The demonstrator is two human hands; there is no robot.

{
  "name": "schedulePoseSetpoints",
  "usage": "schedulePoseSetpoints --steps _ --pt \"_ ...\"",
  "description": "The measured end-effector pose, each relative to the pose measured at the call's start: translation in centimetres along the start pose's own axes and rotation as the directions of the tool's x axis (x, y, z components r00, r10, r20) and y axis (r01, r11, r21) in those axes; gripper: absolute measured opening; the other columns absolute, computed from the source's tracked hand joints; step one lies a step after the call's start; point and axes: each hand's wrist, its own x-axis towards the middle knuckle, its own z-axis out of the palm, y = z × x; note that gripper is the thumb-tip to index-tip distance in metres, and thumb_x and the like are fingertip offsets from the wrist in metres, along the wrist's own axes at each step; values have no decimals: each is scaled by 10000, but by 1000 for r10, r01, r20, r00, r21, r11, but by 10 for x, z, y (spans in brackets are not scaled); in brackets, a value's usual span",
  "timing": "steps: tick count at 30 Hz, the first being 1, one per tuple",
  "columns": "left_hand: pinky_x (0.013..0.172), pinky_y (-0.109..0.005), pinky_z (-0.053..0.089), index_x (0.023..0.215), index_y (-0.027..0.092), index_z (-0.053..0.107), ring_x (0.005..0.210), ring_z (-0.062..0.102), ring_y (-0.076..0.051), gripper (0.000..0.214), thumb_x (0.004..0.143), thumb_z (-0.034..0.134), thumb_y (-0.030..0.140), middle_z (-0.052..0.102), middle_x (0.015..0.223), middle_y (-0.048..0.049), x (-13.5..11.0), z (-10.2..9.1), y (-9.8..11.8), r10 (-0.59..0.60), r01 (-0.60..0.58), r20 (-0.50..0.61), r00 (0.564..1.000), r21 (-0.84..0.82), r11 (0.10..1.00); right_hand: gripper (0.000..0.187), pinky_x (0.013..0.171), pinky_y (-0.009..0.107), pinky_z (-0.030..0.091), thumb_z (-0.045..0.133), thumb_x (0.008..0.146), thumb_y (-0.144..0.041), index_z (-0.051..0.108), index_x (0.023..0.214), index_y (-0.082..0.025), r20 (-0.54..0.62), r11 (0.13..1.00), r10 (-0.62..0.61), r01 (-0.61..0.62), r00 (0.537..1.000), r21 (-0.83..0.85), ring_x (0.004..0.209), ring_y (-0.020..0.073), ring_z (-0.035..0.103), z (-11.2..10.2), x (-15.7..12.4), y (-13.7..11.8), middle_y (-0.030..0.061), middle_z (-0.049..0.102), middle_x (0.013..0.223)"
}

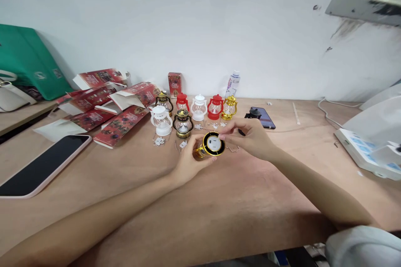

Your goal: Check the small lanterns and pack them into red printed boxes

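A small packing or assembly workplace: a bare plywood table (238,212) against a plain white wall (188,21), a row of toy lanterns (199,108) in several colours, opened red boxes (106,104), and loose small parts (159,142) beside them.

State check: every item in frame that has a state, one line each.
Left hand: gripping the gold-and-black toy lantern, which is tipped, base toward the camera.
Right hand: fingertips at the lantern's base.
Seven small toy lanterns: upright on the table.
Red cardboard boxes: opened, lying flat.
Pink-cased phone: screen dark.
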Motion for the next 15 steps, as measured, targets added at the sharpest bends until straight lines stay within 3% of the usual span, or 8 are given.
schedulePoseSetpoints --steps 5,15 --pt "922 -343 489 1126 189 487 1061 616 -214 510 706 765 273 629 1143 -83 0 0 0 8 -8 -2 1000 5 1000 101 621 283 492 671 763 -272 687 708 -188 90 1000 -19 21 996 -20 690 150 636 13 2 -17 16 698 735" --pt "910 -345 489 1121 183 485 1077 601 -226 497 718 757 281 614 1168 -94 0 -1 -2 19 -19 -1 1000 21 1000 99 638 266 456 627 791 -208 700 724 -203 132 950 -138 168 982 -261 643 127 605 9 0 -20 -4 697 698"
